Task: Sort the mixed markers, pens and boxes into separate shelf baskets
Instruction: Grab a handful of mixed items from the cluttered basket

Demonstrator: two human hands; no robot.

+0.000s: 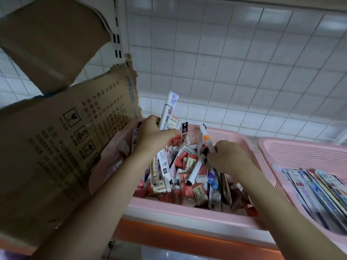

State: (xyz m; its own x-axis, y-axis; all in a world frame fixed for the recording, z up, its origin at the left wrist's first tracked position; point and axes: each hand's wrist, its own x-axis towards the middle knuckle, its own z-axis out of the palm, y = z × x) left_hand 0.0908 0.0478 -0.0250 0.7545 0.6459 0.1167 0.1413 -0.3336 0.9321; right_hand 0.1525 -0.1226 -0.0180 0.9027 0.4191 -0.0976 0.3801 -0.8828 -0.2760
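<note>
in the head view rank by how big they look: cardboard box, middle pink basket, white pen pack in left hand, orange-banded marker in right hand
1. cardboard box
2. middle pink basket
3. white pen pack in the left hand
4. orange-banded marker in the right hand

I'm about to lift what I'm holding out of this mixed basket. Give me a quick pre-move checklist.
1. Left hand grips the white packaged pens: ok.
2. Right hand grips the orange-banded marker: ok.
3. Marker free of the pile: cannot tell, its lower end is hidden.
4. Right basket in reach, with room at its back: ok.
5. Mixed basket seated on the shelf: ok.
</note>
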